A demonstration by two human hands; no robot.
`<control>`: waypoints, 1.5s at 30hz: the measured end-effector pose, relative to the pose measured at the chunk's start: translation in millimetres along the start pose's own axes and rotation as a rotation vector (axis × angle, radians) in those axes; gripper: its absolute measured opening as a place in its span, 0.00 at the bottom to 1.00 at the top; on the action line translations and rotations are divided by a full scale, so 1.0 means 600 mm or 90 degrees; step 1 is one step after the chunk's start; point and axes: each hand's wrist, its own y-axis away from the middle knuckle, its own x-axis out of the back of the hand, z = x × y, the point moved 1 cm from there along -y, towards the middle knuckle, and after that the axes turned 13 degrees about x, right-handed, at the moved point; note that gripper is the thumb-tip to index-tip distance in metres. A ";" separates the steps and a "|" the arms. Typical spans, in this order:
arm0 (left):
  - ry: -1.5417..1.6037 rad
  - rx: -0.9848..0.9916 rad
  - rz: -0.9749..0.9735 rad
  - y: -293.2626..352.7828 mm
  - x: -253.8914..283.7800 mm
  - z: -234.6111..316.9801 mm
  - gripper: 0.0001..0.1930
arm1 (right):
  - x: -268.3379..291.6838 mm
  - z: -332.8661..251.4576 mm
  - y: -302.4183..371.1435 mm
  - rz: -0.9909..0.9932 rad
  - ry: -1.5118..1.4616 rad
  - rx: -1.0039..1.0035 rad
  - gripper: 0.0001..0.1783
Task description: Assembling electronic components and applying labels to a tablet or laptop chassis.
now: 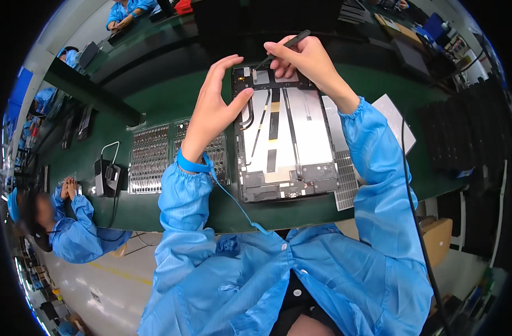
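Tweezers (295, 40) slant toward an opened tablet (313, 131), far left corner.
It lies on the green bench (169, 94), long axis running outward; the right hand (307, 60) pinches the tweezers, the left hand (212, 106), nearer that corner, spreads wide, seemingly empty.

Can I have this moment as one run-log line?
Left hand: open at upper-left of opened tablet | Right hand: holds black tweezers, tips near tablet's top | Rest: tray of small parts left of tablet
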 end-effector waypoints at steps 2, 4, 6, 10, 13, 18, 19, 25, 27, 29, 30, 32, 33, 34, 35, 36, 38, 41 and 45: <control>0.048 -0.007 -0.025 -0.001 -0.006 -0.006 0.26 | -0.003 0.003 0.004 -0.003 0.037 -0.028 0.19; 0.047 -0.013 -0.025 0.001 -0.007 -0.011 0.25 | -0.004 0.000 0.006 0.002 0.052 -0.035 0.19; 0.045 -0.019 -0.022 -0.001 -0.007 -0.015 0.24 | -0.006 -0.003 0.008 0.005 0.060 -0.035 0.19; 0.047 -0.020 -0.008 -0.001 -0.012 -0.018 0.23 | -0.004 0.002 0.008 0.005 0.074 -0.046 0.19; 0.043 -0.022 -0.001 0.003 -0.008 -0.016 0.22 | -0.006 0.002 0.007 -0.015 0.100 -0.014 0.19; 0.023 -0.024 -0.013 0.003 -0.003 -0.004 0.17 | -0.003 0.003 0.008 -0.014 0.108 -0.001 0.20; 0.018 -0.029 -0.018 0.004 0.000 0.000 0.17 | -0.005 0.003 0.008 -0.017 0.103 0.006 0.20; -0.115 0.015 -0.050 0.015 0.007 0.022 0.13 | -0.014 -0.001 0.011 -0.015 0.092 0.017 0.18; -0.175 -0.068 -0.046 0.005 0.004 0.016 0.13 | -0.012 -0.002 0.013 -0.004 0.099 0.035 0.18; -0.252 -0.176 -0.039 -0.004 0.008 0.026 0.13 | -0.008 -0.008 0.019 0.062 0.107 0.059 0.17; -0.256 -0.183 -0.046 -0.010 0.009 0.028 0.13 | -0.006 -0.011 0.023 0.118 0.117 0.079 0.17; -0.251 -0.182 -0.106 -0.012 0.014 0.029 0.13 | 0.007 -0.015 0.032 0.218 0.032 0.158 0.15; -0.280 -0.204 -0.114 -0.013 0.024 0.034 0.13 | 0.018 -0.022 0.042 0.250 -0.001 0.170 0.14; -0.301 -0.216 -0.122 -0.015 0.025 0.048 0.12 | 0.042 -0.028 0.065 0.286 -0.027 0.177 0.14; -0.288 -0.206 -0.091 -0.006 0.029 0.054 0.12 | 0.060 -0.023 0.088 0.277 0.014 0.194 0.13; -0.275 -0.195 -0.059 0.006 0.032 0.063 0.12 | 0.085 -0.018 0.118 0.265 0.055 0.210 0.12; -0.219 -0.168 0.059 0.034 0.040 0.111 0.12 | 0.133 -0.006 0.202 0.306 0.032 0.174 0.11; -0.010 -0.233 0.186 0.147 0.029 0.175 0.09 | 0.197 0.051 0.341 0.362 0.061 -0.055 0.11; 0.240 -0.164 -0.342 0.262 -0.142 0.255 0.13 | 0.192 0.097 0.411 0.272 0.020 -0.195 0.12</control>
